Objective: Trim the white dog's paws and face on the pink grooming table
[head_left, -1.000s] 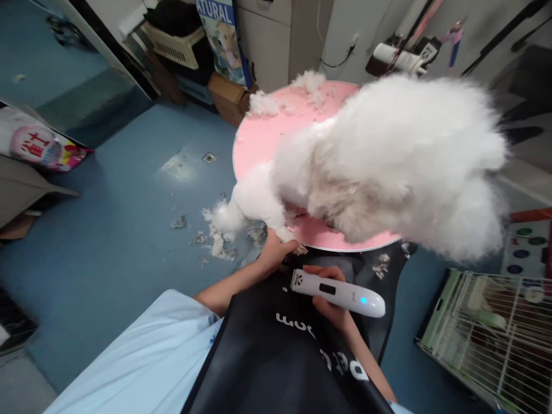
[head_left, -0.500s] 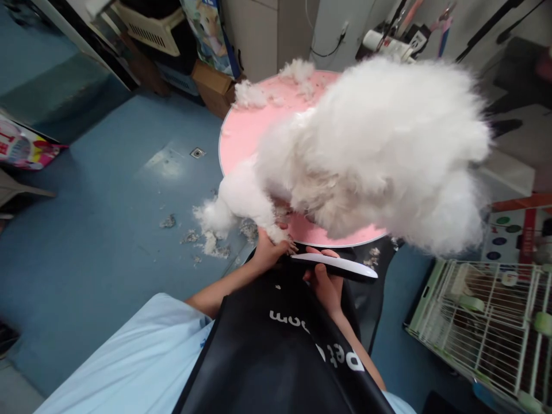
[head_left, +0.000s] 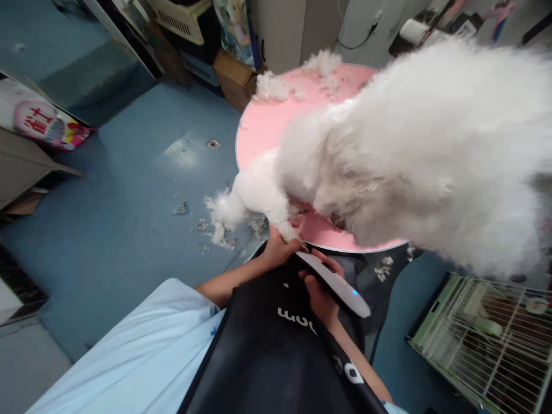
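A fluffy white dog stands on a round pink grooming table, its hindquarters clipped short and its front still long-haired. My left hand is closed round one of its hind paws at the table's near edge. In my right hand is a white and black hair clipper, a blue light glowing on its body. The clipper's head end lies close to the paw and my left thumb; whether the blade touches the paw I cannot tell.
Tufts of cut hair lie on the table's far side, more clippings on the blue floor. A wire cage stands at lower right, a cardboard box behind the table. My black apron hangs below the table edge.
The view has shifted, so most things appear further right. The clipper has turned, its rear end dropping towards me, and its blue light now shows. My left hand keeps hold of the paw.
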Demonstrator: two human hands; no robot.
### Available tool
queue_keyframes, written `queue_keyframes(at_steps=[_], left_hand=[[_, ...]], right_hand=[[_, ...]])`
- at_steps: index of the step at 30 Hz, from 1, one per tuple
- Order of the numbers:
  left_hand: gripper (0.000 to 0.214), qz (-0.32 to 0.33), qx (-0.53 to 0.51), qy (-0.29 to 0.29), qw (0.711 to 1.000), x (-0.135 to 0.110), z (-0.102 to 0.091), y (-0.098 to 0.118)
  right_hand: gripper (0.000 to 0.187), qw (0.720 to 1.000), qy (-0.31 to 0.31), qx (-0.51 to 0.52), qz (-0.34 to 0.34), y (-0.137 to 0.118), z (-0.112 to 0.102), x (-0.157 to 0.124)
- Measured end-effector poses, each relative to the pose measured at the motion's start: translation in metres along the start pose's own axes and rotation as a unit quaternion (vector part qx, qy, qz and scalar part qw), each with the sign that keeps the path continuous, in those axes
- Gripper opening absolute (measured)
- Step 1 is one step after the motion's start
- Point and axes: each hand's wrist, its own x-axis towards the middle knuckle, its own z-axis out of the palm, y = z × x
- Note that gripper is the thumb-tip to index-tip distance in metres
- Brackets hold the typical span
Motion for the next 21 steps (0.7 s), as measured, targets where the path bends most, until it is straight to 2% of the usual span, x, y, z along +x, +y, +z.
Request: queue_keyframes(at_steps=[6,13,15,18,19,21], left_hand=[[0.035,0.033,0.024,0.036,0.999,0.001,0.002,-0.002],[0.031,0.001,-0.002,0.061,0.998,-0.003,0.008,-0.005],[0.033,0.029,0.008,0.079,0.996,-0.002,0.009,-0.005],[0.04,0.062,0.022,0.114,0.991,-0.001,0.008,-0.007],[0.042,0.061,0.022,0.116,0.991,-0.001,0.007,-0.009],[0.045,0.047,0.005,0.103,0.994,0.0,0.005,-0.012]], right_hand=[[0.045,0.998,-0.028,0.009,-0.05,0.01,0.011,-0.009],[0.062,0.993,-0.062,-0.008,-0.102,0.026,0.016,-0.007],[0.062,0.991,-0.042,-0.022,-0.128,0.025,0.014,-0.006],[0.064,0.983,0.04,-0.026,-0.178,0.018,0.003,-0.003],[0.063,0.984,0.052,-0.017,-0.17,0.016,-0.003,-0.002],[0.055,0.994,0.034,0.023,-0.097,0.011,-0.015,0.0]])
